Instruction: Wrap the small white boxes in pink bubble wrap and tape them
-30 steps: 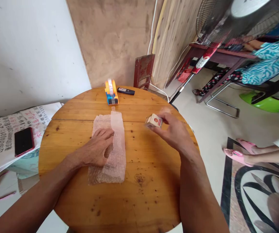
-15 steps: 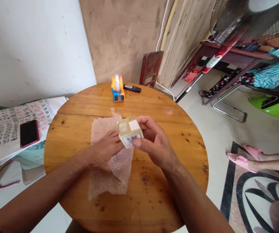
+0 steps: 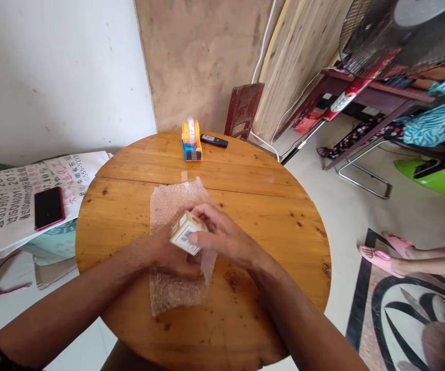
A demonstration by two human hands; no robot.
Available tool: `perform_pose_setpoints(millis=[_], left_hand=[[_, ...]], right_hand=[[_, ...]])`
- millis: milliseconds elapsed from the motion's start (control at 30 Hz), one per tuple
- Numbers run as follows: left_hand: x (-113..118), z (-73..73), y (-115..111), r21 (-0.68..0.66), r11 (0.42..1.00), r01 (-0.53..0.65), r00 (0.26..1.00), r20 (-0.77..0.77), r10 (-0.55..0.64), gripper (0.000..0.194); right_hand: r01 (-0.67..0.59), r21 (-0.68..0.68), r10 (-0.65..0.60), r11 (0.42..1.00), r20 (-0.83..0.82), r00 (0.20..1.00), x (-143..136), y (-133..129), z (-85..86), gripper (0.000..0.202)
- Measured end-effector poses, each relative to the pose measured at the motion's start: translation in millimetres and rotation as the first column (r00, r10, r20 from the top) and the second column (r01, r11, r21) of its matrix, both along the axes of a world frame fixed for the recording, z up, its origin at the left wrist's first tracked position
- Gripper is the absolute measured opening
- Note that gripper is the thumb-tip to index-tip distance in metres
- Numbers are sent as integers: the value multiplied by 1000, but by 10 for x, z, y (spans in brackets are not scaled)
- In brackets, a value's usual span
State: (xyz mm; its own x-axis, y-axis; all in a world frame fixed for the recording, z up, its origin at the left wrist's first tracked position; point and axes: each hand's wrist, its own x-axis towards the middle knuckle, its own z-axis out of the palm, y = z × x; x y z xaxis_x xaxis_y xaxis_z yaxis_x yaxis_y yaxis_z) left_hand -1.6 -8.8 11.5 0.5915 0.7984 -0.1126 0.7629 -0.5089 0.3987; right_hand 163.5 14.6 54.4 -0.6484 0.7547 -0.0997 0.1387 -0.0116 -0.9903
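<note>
Small box being gripped above a bubble-wrap sheet

The round table (image 3: 276, 221) is running down to the frame's bottom, forearms covering parts of its near rim. The standing fan (image 3: 384, 38) is losing its top to the frame edge. The bubble-wrap sheet (image 3: 174, 296) is lying on the table, its middle hidden by the left hand (image 3: 166, 252). That hand's fingers are disappearing behind the box; cannot tell whether they are spread or closed. The right hand (image 3: 224, 234) is clamping the small box (image 3: 185, 233), thumb pressing a labelled face; print is staying unreadable.

Against half a second ago: the box is sitting further left and nearer the body, over the left hand. Cannot tell if they are touching.

Wood is stretching from the wrap's right edge to the table's right rim. The tape dispenser (image 3: 191, 139) and black device (image 3: 214, 140) are resting near the far edge, well apart from both hands.
</note>
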Motion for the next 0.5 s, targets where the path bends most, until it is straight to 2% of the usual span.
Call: perform_pose_setpoints(millis=[67,133,233,333,400,467,500], left_hand=[[-78,29,45,80,984,162,982,85,-168,70],[-168,34,119,139,968,209,969,107,-224,89],[-301,16,219,163,978,128,984,103,-146,89],[-385,-9,255,135,989,53,997,54,-61,86],[-405,-20,258,96,994,50,999,15,-52,87],[-406,-19,264,66,996,59,998,0,-59,89],[-405,-12,271,54,997,59,998,-3,-59,90]], right_hand=[[68,-95,-73,993,-49,996,91,89,-29,32],[127,-141,-135,982,-50,990,182,171,-66,33],[183,-121,-188,976,-28,982,287,253,-105,36],[156,-87,-155,984,20,988,323,263,-120,40],[100,-14,-99,995,60,993,308,236,-137,39],[23,150,-42,988,127,991,271,197,-168,36],[-24,260,-24,965,179,984,249,178,-189,34]])
